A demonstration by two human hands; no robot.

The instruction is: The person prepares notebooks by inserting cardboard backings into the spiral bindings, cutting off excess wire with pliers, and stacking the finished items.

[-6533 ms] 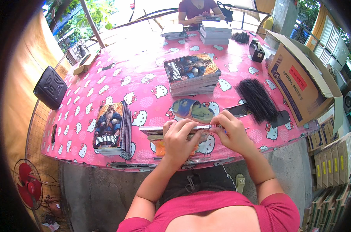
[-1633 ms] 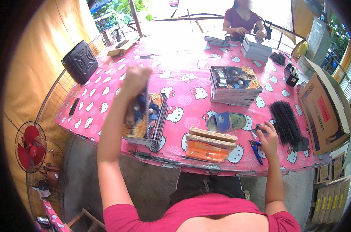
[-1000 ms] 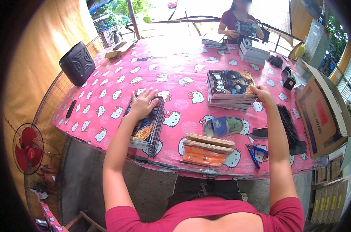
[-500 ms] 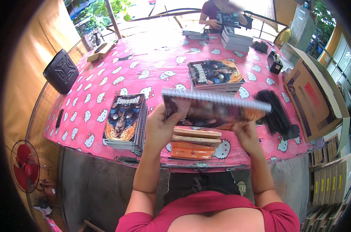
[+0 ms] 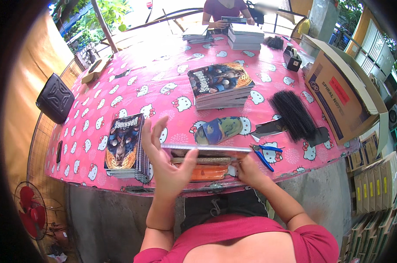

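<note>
A spiral notebook (image 5: 211, 149) stands on edge near the table's front, its coiled spine turned up and its cover mostly hidden from view. My right hand (image 5: 251, 171) is closed on its right end. Beside the left end, my left hand (image 5: 168, 168) is open, thumb and fingers spread. Just nearer to me lies an orange-wrapped bundle (image 5: 209, 172). To the left is a stack of coil-bound notebooks (image 5: 124, 142) with a dark animal-face cover. Blue-handled cutters (image 5: 267, 156) rest right of my right hand. Past the notebook lies a blue-green patterned pouch (image 5: 219, 130).
Beyond is a stack of similar-covered books (image 5: 220, 83). Black plastic coils (image 5: 293, 115) lie to the right, near a large open cardboard box (image 5: 338, 92). A tape dispenser (image 5: 292, 58) sits farther back. Across the table, a person (image 5: 224, 13) holds a book behind stacked books (image 5: 245, 37).
The notebook has come down and nearer to me, its cover tilting out of sight. My left hand has let go and opened. The pouch and cutters have come into view.
</note>
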